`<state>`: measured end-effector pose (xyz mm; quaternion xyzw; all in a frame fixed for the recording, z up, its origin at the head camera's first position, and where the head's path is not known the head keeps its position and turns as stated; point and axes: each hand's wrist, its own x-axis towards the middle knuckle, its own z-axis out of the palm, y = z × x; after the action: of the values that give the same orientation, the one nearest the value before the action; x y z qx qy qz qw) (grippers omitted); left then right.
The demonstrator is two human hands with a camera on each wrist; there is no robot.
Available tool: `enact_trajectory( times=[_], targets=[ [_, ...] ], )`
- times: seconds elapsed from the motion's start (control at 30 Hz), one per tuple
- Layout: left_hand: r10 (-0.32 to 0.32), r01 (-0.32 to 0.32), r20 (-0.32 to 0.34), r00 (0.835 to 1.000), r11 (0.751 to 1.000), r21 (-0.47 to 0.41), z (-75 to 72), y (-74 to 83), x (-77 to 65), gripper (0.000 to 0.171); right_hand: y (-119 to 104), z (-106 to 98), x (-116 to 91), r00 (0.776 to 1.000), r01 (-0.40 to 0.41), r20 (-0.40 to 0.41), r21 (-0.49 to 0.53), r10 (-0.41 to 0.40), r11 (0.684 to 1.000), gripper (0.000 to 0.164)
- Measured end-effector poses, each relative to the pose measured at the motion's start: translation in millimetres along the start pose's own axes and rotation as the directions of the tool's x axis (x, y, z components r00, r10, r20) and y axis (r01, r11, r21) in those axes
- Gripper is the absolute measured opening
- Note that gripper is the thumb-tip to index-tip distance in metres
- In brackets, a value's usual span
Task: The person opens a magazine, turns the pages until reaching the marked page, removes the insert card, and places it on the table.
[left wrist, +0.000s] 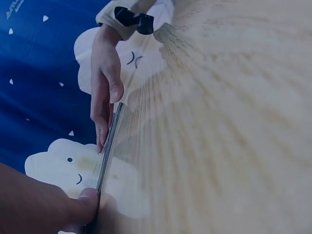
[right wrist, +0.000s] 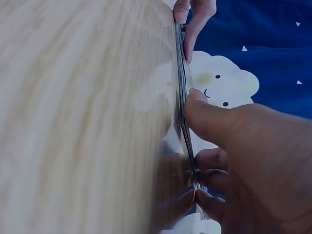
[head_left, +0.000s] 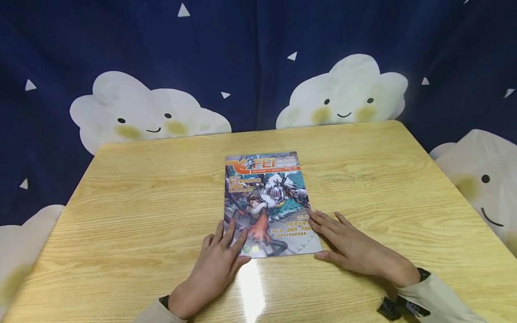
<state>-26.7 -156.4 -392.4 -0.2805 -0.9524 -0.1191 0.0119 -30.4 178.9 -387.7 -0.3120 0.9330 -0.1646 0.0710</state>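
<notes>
A glossy magazine [head_left: 278,197] with an illustrated cover and orange lettering lies closed and face up on the wooden table. Over its lower left corner rests my left hand [head_left: 220,258], fingers extended on the cover and thumb at the bottom edge. My right hand [head_left: 351,244] lies at the lower right side, its fingertips touching the right edge. In the left wrist view the magazine's thin page edge [left wrist: 111,139] shows side-on, the left thumb against it. The right wrist view has the right hand [right wrist: 258,146] with thumb and fingertips along the page edge [right wrist: 181,83].
Pale wood table [head_left: 141,202] extends around the magazine on all sides. Behind it hangs a dark blue curtain [head_left: 250,54] printed with smiling white clouds and small triangles. A black wrist device [head_left: 389,308] sits by the right sleeve, close over the tabletop.
</notes>
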Motion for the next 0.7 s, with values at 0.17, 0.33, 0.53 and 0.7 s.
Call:
enact_trajectory(
  times=[0.17,0.33,0.53,0.7],
  targets=[
    [-0.001,0.001,0.002,1.0,1.0,0.027,0.2,1.6,-0.1,0.054,0.1,-0.5,-0.5,1.0,0.01,-0.011,-0.002,-0.01,1.0,0.072],
    [0.015,-0.014,-0.025,1.0,0.999,0.038,2.5,0.9,2.0,0.054,0.6,-0.1,-0.4,1.0,0.0,-0.01,0.006,0.0,1.0,0.073],
    [0.021,-0.019,-0.032,0.999,0.999,0.045,3.8,0.9,0.7,0.054,0.4,1.8,-0.5,1.0,0.003,-0.014,0.005,-0.003,1.0,0.073],
    [0.022,-0.02,-0.047,0.999,0.999,0.046,3.4,1.5,-0.1,0.054,0.0,2.3,-0.3,1.0,0.005,-0.016,0.003,-0.005,1.0,0.073]
  ],
)
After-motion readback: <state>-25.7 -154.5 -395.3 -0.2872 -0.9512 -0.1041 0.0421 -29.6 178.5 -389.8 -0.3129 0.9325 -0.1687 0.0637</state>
